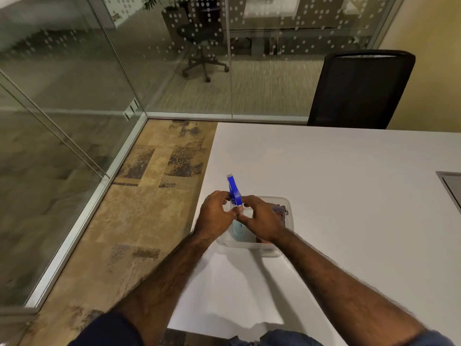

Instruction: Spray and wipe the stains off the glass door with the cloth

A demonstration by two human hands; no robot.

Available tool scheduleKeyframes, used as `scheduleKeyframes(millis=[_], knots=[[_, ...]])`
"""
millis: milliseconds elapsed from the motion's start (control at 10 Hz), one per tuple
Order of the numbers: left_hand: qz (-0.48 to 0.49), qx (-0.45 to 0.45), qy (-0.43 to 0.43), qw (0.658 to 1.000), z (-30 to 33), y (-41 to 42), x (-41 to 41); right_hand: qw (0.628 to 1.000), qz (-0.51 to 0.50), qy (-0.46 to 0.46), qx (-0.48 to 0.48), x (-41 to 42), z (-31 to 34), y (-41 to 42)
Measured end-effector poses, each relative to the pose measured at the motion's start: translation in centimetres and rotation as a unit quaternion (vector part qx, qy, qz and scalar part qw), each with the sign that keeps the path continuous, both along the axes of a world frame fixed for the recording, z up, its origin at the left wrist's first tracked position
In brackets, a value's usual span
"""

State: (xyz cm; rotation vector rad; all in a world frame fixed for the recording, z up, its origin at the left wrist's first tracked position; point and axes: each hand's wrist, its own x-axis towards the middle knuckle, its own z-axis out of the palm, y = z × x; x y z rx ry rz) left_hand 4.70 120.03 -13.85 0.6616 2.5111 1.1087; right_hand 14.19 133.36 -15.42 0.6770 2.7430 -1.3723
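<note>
1. While the glass door (50, 136) stands untouched at the far left, well apart from the desk (336, 196), the job sits at its opening step: getting the bottle ready.
2. The left hand (215, 217) has its fingers curled at the base of the blue spray head, thumb and fingers pinching just under it.
3. The bottle (235, 196) stands upright between both hands, its lower part inside a clear tub (287, 208) near the desk's left edge; the nozzle points away from the person.
4. The right hand (262, 219) curls round the neck from the other side, gripping it; whether it is twisting the head or only steadying it I cannot tell.
5. A dark, reddish cloth (279, 211) seems to lie in the tub just right of the bottle, partly hidden by the right hand.
6. To do this well, I would keep one hand fixed on the neck and let the other work the head, lift the bottle straight up so the tub does not tip, and take the cloth along before walking to the door.
7. No brand, label or writing is legible on the bottle or tub; blur hides any fine print.
</note>
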Motion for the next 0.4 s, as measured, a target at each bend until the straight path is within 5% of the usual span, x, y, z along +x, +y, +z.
scheduleKeyframes(millis=[400], knots=[[0.008,-0.102,0.006,0.995,1.0,-2.0,1.2,0.993,-0.104,0.045,0.033,2.5,-1.8,-1.2]])
